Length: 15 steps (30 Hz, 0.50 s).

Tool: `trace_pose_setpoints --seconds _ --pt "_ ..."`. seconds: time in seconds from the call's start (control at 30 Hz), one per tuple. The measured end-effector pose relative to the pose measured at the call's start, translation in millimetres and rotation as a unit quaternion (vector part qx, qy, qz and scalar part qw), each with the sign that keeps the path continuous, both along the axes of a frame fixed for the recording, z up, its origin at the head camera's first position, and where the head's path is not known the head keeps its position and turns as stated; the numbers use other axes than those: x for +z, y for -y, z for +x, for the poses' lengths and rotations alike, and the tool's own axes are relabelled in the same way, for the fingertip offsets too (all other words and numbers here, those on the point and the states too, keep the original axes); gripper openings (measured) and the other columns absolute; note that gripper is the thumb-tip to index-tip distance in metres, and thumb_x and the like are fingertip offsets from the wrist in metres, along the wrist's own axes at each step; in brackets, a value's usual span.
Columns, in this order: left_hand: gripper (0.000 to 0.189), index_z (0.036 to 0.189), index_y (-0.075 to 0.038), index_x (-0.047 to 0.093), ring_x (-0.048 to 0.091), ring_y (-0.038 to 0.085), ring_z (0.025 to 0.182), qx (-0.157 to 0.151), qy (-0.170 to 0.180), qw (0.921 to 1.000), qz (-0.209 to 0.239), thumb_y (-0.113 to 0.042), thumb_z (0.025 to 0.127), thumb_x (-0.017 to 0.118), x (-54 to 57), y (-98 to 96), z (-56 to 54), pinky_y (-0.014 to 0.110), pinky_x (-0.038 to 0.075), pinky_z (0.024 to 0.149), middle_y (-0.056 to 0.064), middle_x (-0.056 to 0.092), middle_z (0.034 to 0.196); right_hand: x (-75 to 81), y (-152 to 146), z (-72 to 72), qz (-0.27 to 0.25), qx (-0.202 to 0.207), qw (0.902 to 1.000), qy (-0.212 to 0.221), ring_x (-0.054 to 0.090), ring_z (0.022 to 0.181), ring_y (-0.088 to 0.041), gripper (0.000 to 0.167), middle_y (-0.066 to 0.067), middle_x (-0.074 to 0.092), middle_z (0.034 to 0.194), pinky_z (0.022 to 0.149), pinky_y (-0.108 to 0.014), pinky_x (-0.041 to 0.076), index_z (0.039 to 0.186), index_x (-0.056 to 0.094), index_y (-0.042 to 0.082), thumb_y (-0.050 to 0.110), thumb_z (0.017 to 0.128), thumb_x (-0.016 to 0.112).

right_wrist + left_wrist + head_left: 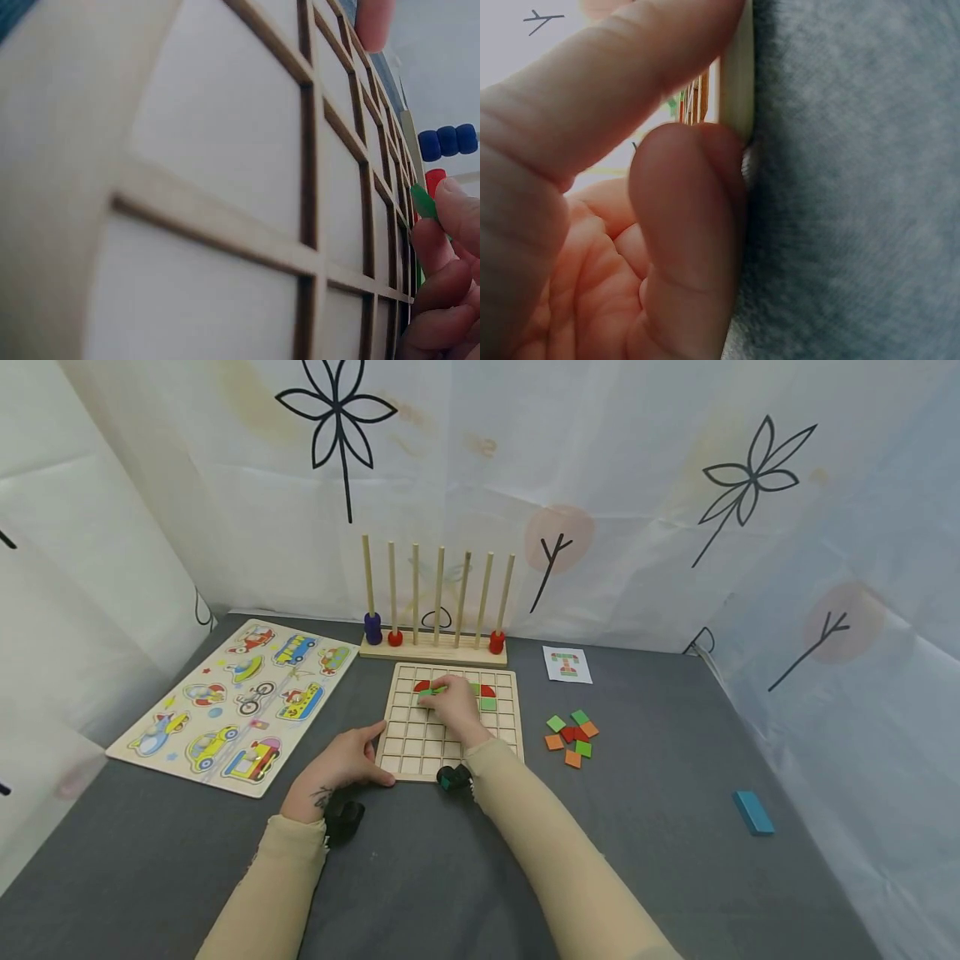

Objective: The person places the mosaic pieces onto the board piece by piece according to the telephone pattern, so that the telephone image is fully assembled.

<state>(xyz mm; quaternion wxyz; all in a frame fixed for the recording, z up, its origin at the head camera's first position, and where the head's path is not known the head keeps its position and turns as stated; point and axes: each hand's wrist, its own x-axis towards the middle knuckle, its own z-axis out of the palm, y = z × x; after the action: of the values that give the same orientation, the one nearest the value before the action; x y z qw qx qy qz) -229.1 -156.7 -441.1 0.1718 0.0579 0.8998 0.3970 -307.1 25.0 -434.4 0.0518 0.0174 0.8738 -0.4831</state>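
Head, right hand [456, 703] pinching tile [422, 201], T-like card [567, 666]

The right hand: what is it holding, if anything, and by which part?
The right hand pinches a green tile by one end, between thumb and finger, the other end sticking out.

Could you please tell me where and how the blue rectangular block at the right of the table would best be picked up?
Probably at mid-length, pinching the blue rectangular block across its two long sides, coming from above: it lies flat, is narrower that way, and nothing touches it. The right hand is nearer, but it is holding a small green tile.
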Motion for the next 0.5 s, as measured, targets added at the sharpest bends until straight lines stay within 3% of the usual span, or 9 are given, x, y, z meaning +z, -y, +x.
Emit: trace_pose_setpoints --seconds 0.13,0.5 --pt "0.100 0.145 -0.004 0.028 0.041 0.015 0.054 0.002 0.003 1.0000 -0.004 -0.020 0.065 0.084 -0.2 -0.1 -0.5 0.028 0.032 0.050 0.003 0.045 0.064 -0.6 2.1 0.4 0.035 0.001 0.9994 -0.005 0.055 0.086 -0.017 0.026 -0.001 0.062 0.108 0.072 -0.030 0.044 0.101 0.066 0.013 0.025 0.079 0.073" --pt "0.101 0.145 -0.004 0.027 0.041 0.015 0.054 0.003 0.004 1.0000 -0.005 -0.020 0.064 0.084 -0.1 0.1 -0.8 0.027 0.032 0.050 0.003 0.045 0.063 3.7 7.5 2.7 0.074 0.008 0.9972 -0.009 0.056 0.086 -0.018 0.027 -0.001 0.063 0.108 0.065 -0.029 0.040 0.103 0.067 0.012 0.025 0.080 0.072"
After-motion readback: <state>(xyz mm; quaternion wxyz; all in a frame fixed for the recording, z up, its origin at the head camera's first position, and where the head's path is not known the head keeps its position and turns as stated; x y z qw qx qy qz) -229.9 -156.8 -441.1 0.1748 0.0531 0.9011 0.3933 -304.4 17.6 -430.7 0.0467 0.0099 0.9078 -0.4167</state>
